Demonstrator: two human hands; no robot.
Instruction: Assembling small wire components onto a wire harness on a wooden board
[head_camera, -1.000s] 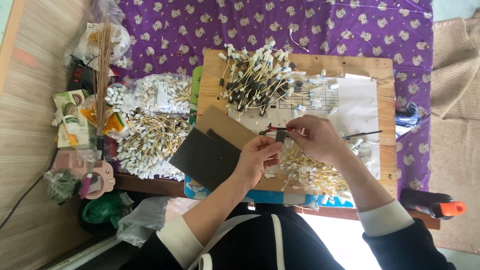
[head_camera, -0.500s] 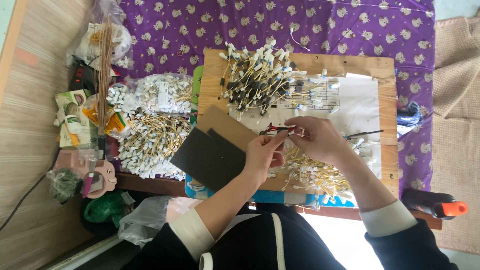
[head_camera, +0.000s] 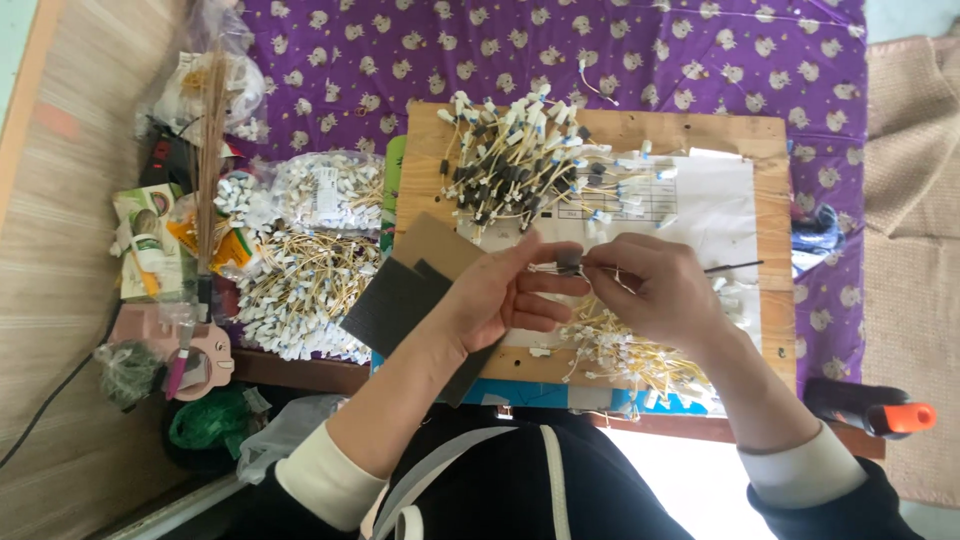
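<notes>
My left hand (head_camera: 505, 292) and my right hand (head_camera: 655, 290) meet over a wooden board (head_camera: 760, 135), both pinching one small cable piece (head_camera: 562, 266) with a white connector and a dark sleeve. Behind the hands on the board lies a heap of finished cables with black sleeves and white ends (head_camera: 525, 170). Under my right hand sits a pile of thin yellow wires with white connectors (head_camera: 625, 355). A thin black cable (head_camera: 735, 267) runs right from my right hand. White paper (head_camera: 715, 205) covers part of the board.
Dark grey and brown cardboard sheets (head_camera: 400, 295) lie at the board's left edge. Bags of white-ended wires (head_camera: 300, 285) sit to the left on purple patterned cloth (head_camera: 700, 60). A black tool with an orange tip (head_camera: 885, 412) lies at the right. Clutter and a broom (head_camera: 210, 150) fill the far left.
Both hands stay together over the board. My left hand has risen slightly so its fingertips now meet my right hand's on the small cable piece.
</notes>
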